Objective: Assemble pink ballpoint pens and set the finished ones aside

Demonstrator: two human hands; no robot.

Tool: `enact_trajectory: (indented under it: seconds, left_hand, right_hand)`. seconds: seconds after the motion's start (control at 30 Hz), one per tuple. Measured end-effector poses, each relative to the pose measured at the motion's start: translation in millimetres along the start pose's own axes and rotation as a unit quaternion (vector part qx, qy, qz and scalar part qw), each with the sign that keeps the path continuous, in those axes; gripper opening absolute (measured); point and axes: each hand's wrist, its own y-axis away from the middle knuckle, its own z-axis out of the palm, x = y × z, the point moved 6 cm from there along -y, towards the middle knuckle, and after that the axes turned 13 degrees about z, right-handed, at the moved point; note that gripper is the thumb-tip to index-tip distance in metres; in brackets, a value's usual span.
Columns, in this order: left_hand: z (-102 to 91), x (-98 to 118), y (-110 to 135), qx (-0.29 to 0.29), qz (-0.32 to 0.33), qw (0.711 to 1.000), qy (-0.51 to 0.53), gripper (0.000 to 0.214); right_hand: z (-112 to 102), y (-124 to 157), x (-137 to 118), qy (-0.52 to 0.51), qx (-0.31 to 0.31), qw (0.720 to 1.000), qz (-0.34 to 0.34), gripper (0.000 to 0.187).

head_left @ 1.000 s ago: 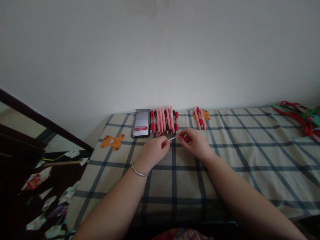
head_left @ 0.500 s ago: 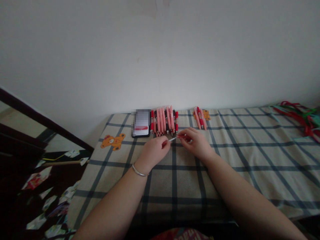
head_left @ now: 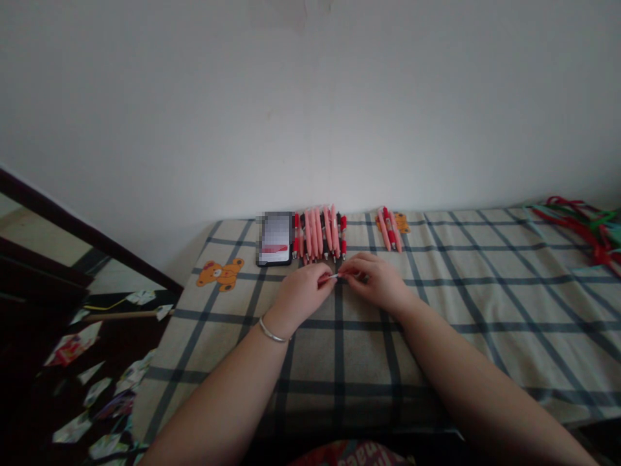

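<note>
My left hand [head_left: 305, 290], with a silver bangle at the wrist, is closed round one end of a thin pen [head_left: 334, 276]. Only a short whitish stretch of it shows; fingers cover the rest. The fingertips of my right hand [head_left: 374, 282] pinch its other end, where a bit of red shows. Both hands are close together, just in front of a row of pink, red and black pens [head_left: 317, 234]. To the right of that row lies a smaller group of pink and red pens [head_left: 390, 230].
A phone [head_left: 275, 239] with a blurred screen lies left of the pen row. Red and green ribbons [head_left: 585, 226] lie at the far right of the checked tablecloth [head_left: 436, 336]. A wall [head_left: 310, 129] stands behind; scattered scraps [head_left: 72, 427] are lower left.
My hands have come closer together, and less of the pen shows between them. My right hand has moved slightly left and down. The pen groups and phone stay put.
</note>
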Motion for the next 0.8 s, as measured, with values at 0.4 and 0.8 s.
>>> enact_trajectory:
  seconds: [0.4, 0.8]
  left_hand:
    - [2.6, -0.8, -1.8, 0.048, 0.019, 0.996, 0.071, 0.008]
    - [-1.1, -0.2, -0.7, 0.022, 0.008, 0.998, 0.061, 0.007]
  right_hand:
    - [5.8, 0.0, -5.3, 0.003, -0.045, 0.999, -0.018, 0.022]
    - [6.3, 1.6, 2.8, -0.012, -0.031, 0.998, 0.045, 0.017]
